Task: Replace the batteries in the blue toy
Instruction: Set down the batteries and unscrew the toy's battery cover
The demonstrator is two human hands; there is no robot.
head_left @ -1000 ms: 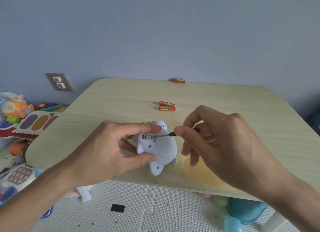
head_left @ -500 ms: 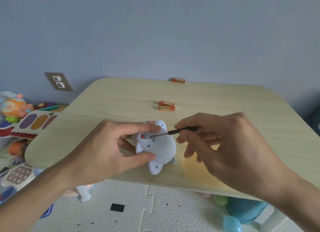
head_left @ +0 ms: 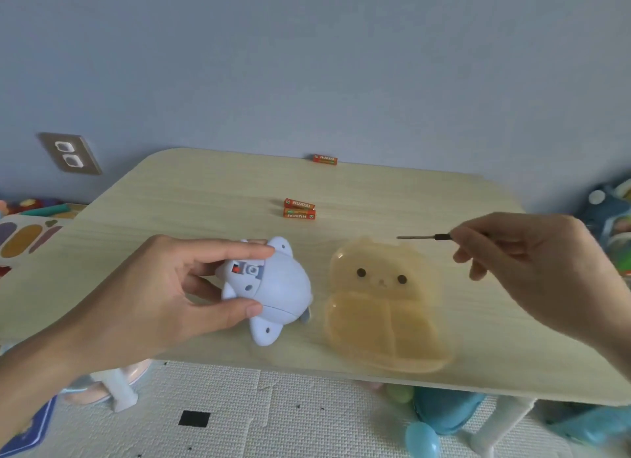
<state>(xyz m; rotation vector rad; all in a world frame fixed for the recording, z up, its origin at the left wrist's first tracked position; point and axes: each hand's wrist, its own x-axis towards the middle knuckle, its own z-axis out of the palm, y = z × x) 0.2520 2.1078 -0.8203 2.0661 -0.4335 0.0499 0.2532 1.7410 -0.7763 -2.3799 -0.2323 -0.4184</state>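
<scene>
Left hand (head_left: pixel 164 297) grips the toy (head_left: pixel 269 290) with its battery bay showing orange, right fingers (head_left: pixel 467 249) pinch the screwdriver (head_left: pixel 423 237) clear, three batteries (head_left: pixel 299 208) unused on the table (head_left: pixel 205 198): swap seemingly unfinished.

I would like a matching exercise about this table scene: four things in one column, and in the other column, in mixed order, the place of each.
Things:
1. blue toy
2. screwdriver
3. single battery
4. pair of batteries

Places:
A. at the far edge of the table, near the wall
B. in the left hand
C. side by side in the middle of the table
D. in the right hand, above the table

Pairs: 1-B, 2-D, 3-A, 4-C
</scene>
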